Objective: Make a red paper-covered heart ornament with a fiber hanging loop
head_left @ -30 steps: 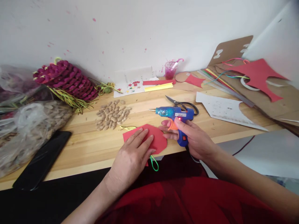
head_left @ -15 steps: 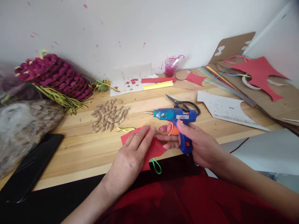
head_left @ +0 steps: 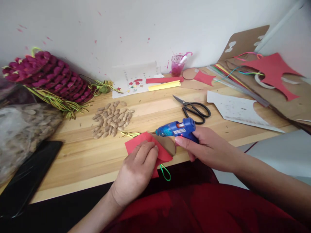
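Observation:
My left hand (head_left: 138, 165) pinches the red paper (head_left: 132, 144) near the table's front edge, with one flap lifted. Under that flap shows a brown cardboard piece (head_left: 170, 144) with a rounded edge. My right hand (head_left: 206, 145) is wrapped round the blue glue gun (head_left: 177, 128); its nozzle points left and reaches the gap between the lifted paper and the cardboard. A green loop of cord (head_left: 165, 172) hangs out below the paper, and yellow cord (head_left: 131, 134) sticks out at its upper left.
Peanuts (head_left: 111, 119) lie left of the paper. Black scissors (head_left: 193, 108) rest behind the glue gun. A black phone (head_left: 31, 176) and a bag of peanuts (head_left: 26, 129) are at left. White card (head_left: 238, 108) lies at right; a pink-stained cup (head_left: 178, 65) stands by the wall.
The glue gun has tilted and moved down and left, its nozzle now at the paper. My left hand's fingers have curled, and the paper's right side is raised, exposing the cardboard.

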Motion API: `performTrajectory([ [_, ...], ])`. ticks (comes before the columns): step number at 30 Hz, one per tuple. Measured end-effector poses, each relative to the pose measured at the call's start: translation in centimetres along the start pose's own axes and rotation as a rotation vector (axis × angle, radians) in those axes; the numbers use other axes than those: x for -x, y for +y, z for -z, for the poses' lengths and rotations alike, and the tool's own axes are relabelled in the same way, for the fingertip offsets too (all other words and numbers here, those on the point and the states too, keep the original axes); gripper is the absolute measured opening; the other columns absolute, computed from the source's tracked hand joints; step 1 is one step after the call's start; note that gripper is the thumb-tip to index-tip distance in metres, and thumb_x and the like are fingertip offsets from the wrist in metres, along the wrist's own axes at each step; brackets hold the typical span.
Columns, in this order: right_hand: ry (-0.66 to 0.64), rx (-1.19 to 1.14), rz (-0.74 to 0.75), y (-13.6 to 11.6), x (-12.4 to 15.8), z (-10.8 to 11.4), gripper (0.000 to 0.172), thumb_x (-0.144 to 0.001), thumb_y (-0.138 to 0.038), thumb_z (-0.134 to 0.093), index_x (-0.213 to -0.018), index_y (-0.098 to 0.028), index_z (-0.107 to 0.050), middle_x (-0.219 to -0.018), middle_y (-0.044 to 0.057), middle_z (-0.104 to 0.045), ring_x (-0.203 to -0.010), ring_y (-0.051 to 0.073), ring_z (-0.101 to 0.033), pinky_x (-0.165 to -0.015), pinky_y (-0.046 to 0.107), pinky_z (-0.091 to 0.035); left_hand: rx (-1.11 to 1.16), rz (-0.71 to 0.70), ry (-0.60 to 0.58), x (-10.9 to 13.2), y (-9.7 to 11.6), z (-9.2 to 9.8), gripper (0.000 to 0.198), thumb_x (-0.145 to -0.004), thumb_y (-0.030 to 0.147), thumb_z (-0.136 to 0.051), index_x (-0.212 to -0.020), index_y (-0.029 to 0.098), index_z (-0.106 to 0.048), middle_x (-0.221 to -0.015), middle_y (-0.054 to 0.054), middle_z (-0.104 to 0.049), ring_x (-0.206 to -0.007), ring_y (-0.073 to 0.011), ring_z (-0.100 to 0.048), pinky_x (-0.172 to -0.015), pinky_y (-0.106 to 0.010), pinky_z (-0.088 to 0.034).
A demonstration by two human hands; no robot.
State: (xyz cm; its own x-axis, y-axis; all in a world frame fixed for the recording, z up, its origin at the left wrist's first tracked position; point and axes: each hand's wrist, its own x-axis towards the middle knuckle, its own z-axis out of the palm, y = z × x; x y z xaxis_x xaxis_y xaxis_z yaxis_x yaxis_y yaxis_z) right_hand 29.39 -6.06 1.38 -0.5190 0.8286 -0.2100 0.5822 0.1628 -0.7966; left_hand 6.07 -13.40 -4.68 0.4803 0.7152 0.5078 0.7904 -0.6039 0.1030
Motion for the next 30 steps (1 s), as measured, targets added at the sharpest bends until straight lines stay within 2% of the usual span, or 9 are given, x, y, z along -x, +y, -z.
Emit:
performTrajectory([
  [6, 0.001, 0.167, 0.086, -0.7, -0.72, -0.27, 0.038, -0.098, -0.047, -0.046, -0.072, -0.019, -0.051, -0.071, 0.0, -0.061, -0.065, 0.014, -0.05, -0.061, 0.029, -0.037, -0.041, 0.036, 0.014, 0.04, 0.11, 0.08, 0.02, -0.09, 0.003, -0.057, -0.107, 0.01, -0.062, -0.112, -0.011, -0.067, -0.101, -0.0221, -0.067, -0.091, -0.032, -0.056],
  [20, 0.016, 0.248, 0.029, -0.88, -1.02, -0.4, 0.041, -0.097, -0.051, -0.045, -0.07, -0.02, -0.049, -0.067, 0.0, -0.057, -0.06, 0.013, -0.045, -0.058, 0.029, -0.034, -0.076, 0.033, 0.036, 0.04, 0.23, 0.08, 0.018, -0.089, 0.005, -0.061, -0.105, 0.013, -0.063, -0.103, -0.007, -0.07, -0.099, -0.0209, -0.068, -0.086, -0.029, -0.055],
  [30, 0.015, 0.261, 0.045, -0.86, -0.66, -0.25, 0.04, -0.097, -0.051, -0.046, -0.072, -0.02, -0.049, -0.07, 0.001, -0.059, -0.062, 0.014, -0.047, -0.058, 0.029, -0.034, -0.075, 0.055, 0.034, 0.02, 0.33, 0.2, 0.017, -0.089, 0.005, -0.059, -0.104, 0.014, -0.063, -0.103, -0.007, -0.07, -0.095, -0.0194, -0.068, -0.084, -0.028, -0.055],
])
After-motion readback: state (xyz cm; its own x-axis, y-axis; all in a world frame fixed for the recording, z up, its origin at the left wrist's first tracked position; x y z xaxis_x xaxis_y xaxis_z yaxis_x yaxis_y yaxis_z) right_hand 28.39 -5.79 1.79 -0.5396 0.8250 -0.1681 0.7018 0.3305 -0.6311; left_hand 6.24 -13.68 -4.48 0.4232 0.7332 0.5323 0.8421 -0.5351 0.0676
